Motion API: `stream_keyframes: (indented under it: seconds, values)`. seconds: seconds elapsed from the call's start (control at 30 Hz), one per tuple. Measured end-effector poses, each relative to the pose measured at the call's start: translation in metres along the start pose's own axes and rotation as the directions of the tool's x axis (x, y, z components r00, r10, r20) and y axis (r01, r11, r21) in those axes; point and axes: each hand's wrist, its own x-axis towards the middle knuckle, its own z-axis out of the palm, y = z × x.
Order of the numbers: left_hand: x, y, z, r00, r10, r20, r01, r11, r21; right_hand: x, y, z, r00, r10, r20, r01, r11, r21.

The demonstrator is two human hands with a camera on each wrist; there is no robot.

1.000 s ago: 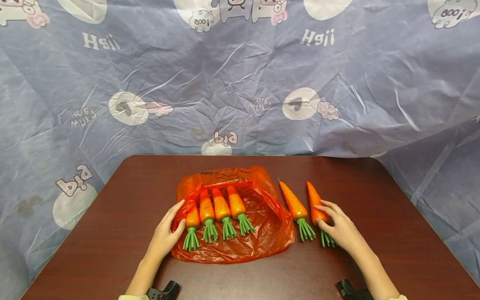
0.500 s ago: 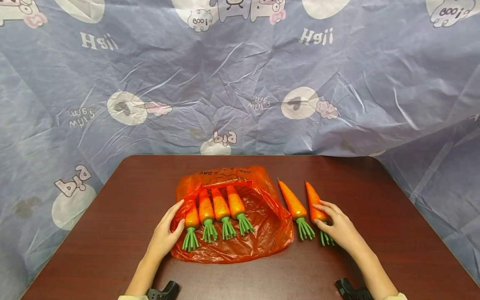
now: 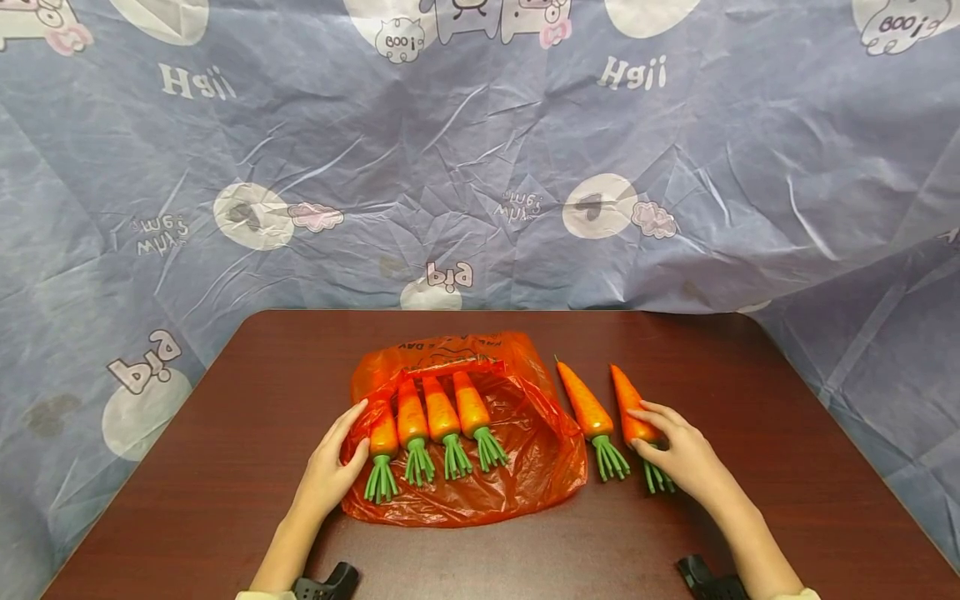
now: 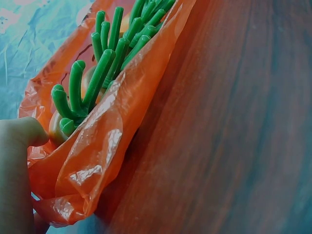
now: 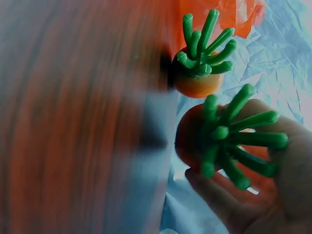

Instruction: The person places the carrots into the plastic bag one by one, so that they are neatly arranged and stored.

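Observation:
My left hand (image 3: pixel 330 468) grips the left edge of a thin orange-red plastic bag (image 3: pixel 495 502), which lies flat with its mouth toward me. Several carrots (image 3: pixel 412 414) sit side by side inside the mouth, green tops (image 4: pixel 95 83) nearest me. To the right of the bag, my right hand (image 3: pixel 684 454) holds a carrot (image 3: pixel 633 417) around its thick end, fingers on the far side and thumb nearer me. In the right wrist view that carrot's green top (image 5: pixel 234 139) stands in front of the palm. A second loose carrot (image 3: pixel 585 404) lies between it and the bag.
Everything lies on a dark reddish-brown table (image 3: pixel 247 433). Behind it hangs a wrinkled grey-blue printed cloth (image 3: pixel 480 167), and the table's far edge runs along its foot. Black wrist devices (image 3: pixel 327 582) show at the bottom of the head view.
In the last half second the right hand and its carrot have shifted very slightly to the right. The left hand, the bag and the other carrots have stayed in place.

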Motion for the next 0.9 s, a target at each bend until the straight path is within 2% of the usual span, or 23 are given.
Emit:
stream_keyframes:
  seconds: [0.23,0.43,0.67,0.9]
  values:
    - [0.000,0.001,0.000,1.000,-0.007,0.003,0.007,1.000,-0.005,-0.001,-0.007,-0.006,0.999,-0.021,-0.045,0.022,1.000,0.006]
    - [0.000,0.001,0.000,1.000,0.004,-0.005,-0.004,1.000,-0.011,-0.002,-0.019,-0.012,0.993,-0.086,-0.079,0.084,0.996,-0.030]
    - [0.001,0.000,0.000,1.000,0.009,-0.005,-0.009,1.000,-0.021,-0.004,-0.036,-0.015,0.972,-0.184,-0.144,0.175,0.982,-0.073]
    - [0.000,0.001,0.000,1.000,0.006,-0.007,-0.006,1.000,-0.025,-0.007,-0.051,-0.018,0.953,-0.244,-0.179,0.234,0.969,-0.077]
